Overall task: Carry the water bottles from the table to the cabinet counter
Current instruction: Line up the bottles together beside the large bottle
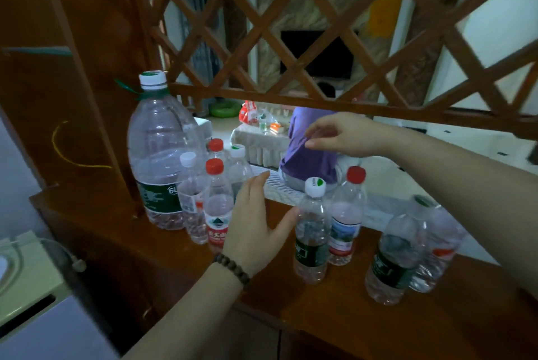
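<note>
Standing upright on the counter (180,266) are at least nine bottles, so the carrying looks well advanced. At left of centre a cluster: the large jug (158,152) against the cabinet post, with four small bottles (217,208) packed just beside it. At centre stands a pair, the green-label bottle (312,231) touching the red-cap bottle (346,214). At lower right another pair (398,254) stands touching. The left hand (256,222), with a bead bracelet, is spread and empty between cluster and centre pair, its thumb at the green-label bottle. The right hand (346,134) hangs above the centre pair, fingers loose, grasping nothing. The source table cannot be identified with certainty, so any bottles left cannot be counted. Behind the lattice (320,24), a seated person in purple (308,150) shows mid-frame.
</note>
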`<state>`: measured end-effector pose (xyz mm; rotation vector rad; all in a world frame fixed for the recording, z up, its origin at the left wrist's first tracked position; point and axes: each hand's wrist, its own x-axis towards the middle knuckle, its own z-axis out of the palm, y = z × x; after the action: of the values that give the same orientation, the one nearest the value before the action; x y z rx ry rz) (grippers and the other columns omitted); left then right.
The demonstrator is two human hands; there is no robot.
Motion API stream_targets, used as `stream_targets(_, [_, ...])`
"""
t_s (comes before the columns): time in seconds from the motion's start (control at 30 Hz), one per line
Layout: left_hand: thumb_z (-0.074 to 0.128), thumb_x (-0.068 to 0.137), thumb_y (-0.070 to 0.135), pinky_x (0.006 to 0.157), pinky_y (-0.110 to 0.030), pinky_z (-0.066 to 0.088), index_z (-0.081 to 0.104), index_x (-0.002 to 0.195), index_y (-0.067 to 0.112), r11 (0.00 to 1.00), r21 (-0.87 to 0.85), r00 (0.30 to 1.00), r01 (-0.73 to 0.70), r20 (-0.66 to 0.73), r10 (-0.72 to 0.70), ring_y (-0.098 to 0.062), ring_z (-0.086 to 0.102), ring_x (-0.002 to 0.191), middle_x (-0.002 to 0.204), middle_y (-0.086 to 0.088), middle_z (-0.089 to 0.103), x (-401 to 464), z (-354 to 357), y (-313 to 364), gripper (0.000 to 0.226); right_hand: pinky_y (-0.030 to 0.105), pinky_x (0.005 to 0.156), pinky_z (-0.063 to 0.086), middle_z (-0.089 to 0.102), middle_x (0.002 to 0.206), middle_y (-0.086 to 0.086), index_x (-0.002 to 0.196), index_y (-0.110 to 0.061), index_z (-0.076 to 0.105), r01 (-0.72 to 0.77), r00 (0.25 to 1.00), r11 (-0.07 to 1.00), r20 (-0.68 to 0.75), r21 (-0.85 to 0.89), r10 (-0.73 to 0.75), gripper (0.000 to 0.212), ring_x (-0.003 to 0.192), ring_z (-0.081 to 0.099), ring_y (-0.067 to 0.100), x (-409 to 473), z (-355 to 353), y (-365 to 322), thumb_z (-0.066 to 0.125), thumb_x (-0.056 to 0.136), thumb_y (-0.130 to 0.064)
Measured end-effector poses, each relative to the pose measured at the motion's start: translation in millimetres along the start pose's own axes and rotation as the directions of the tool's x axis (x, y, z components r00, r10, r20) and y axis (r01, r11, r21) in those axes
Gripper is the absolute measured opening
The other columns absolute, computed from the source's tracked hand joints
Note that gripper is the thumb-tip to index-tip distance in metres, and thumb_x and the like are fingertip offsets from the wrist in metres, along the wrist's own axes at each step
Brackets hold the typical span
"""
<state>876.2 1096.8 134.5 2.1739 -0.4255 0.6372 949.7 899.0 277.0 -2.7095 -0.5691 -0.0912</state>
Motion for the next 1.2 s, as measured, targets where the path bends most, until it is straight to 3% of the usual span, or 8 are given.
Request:
stream_targets(0.13, [0.064,0.071,0.066,0.114,-0.038,0.03,0.01,0.152,0.024,0.993,-0.048,0.981,0.11,0.163,-0.101,-0.012,0.022,0.142,0.156,0.004,0.021,-8.9,23.7,14.7,0.106,0.026,0.095,0.042,0.058,0.13,-0.002,0.133,-0.021,0.051,-0.028,1.0,0.996,-0.011,-0.09,0.027,0.06,0.118,0.054,0.015,-37.3,-4.5,24.1,0.064,0.082,-0.05])
stream_targets(0.23, [0.075,0.066,0.06,0.112,-0.033,0.031,0.007,0.152,0.028,0.978,-0.075,0.971,0.194,0.16,-0.18,-0.012,0.025,0.141,0.156,0.006,0.021,-17.0,41.0,21.8,0.114,0.031,0.101,0.041,0.047,0.143,0.0,0.143,-0.024,0.038,-0.063,0.997,0.994,0.026,-0.09,0.066,0.079,0.128,0.047,0.019,-54.5,-2.7,39.2,0.068,0.076,-0.055])
stream_targets(0.37, [0.085,0.062,0.044,0.106,-0.026,0.034,0.007,0.151,0.031,0.952,-0.116,0.955,0.282,0.125,-0.268,-0.011,0.034,0.137,0.152,0.004,0.03,-30.0,55.6,32.3,0.12,0.025,0.096,0.036,0.042,0.147,0.002,0.146,-0.022,0.031,-0.045,0.991,0.996,0.126,-0.077,0.055,0.087,0.13,0.045,0.02,-63.2,0.4,50.5,0.071,0.076,-0.051])
stream_targets(0.47, [0.087,0.063,0.032,0.105,-0.026,0.038,0.011,0.151,0.029,0.936,-0.117,0.943,0.332,0.081,-0.324,-0.011,0.039,0.134,0.149,0.004,0.037,-36.4,66.6,39.6,0.116,0.024,0.093,0.04,0.049,0.141,0.004,0.143,-0.021,0.036,-0.023,0.978,0.999,0.206,-0.048,0.032,0.078,0.12,0.051,0.019,-62.1,5.5,57.6,0.073,0.078,-0.042])
stream_targets(0.63, [0.082,0.073,0.026,0.105,-0.028,0.041,0.024,0.148,0.022,0.92,-0.039,0.921,0.389,-0.001,-0.389,-0.011,0.045,0.129,0.144,0.004,0.045,-41.8,84.4,45.2,0.095,0.018,0.06,0.031,0.061,0.112,0.003,0.118,-0.018,0.056,0.056,0.988,0.997,0.145,-0.053,-0.048,0.044,0.089,0.05,0.014,-57.1,18.8,61.3,0.072,0.082,-0.035])
stream_targets(0.8, [0.08,0.074,0.028,0.096,-0.017,0.038,0.039,0.139,0.019,0.929,0.018,0.927,0.37,-0.069,-0.368,-0.009,0.047,0.123,0.133,0.006,0.049,-42.9,79.7,45.9,0.078,0.023,0.062,0.032,0.053,0.098,-0.002,0.115,-0.013,0.057,0.11,0.989,0.989,0.112,-0.097,-0.099,0.039,0.087,0.048,0.015,-54.7,20.9,53.7,0.069,0.084,-0.034])
stream_targets(1.0, [0.081,0.073,0.03,0.096,-0.035,0.051,0.04,0.133,0.024,0.915,0.013,0.882,0.404,-0.269,-0.386,-0.011,0.051,0.12,0.131,0.005,0.051,-52.5,39.5,23.4,0.073,0.026,0.074,0.035,0.061,0.112,0.011,0.118,-0.011,0.055,0.114,0.992,0.993,-0.044,-0.023,-0.115,0.038,0.096,0.054,0.025,-38.8,14.6,22.0,0.066,0.086,-0.03])
stream_targets(1.2, [0.08,0.074,0.03,0.088,-0.025,0.044,0.039,0.136,0.019,0.877,0.088,0.842,0.473,-0.339,-0.421,-0.017,0.048,0.121,0.132,-0.001,0.046,-54.3,13.2,-5.4,0.076,0.032,0.078,0.041,0.06,0.114,0.016,0.121,-0.011,0.051,0.107,0.986,0.994,-0.133,0.038,-0.101,0.04,0.099,0.055,0.03,1.6,52.3,-20.5,0.061,0.088,-0.031])
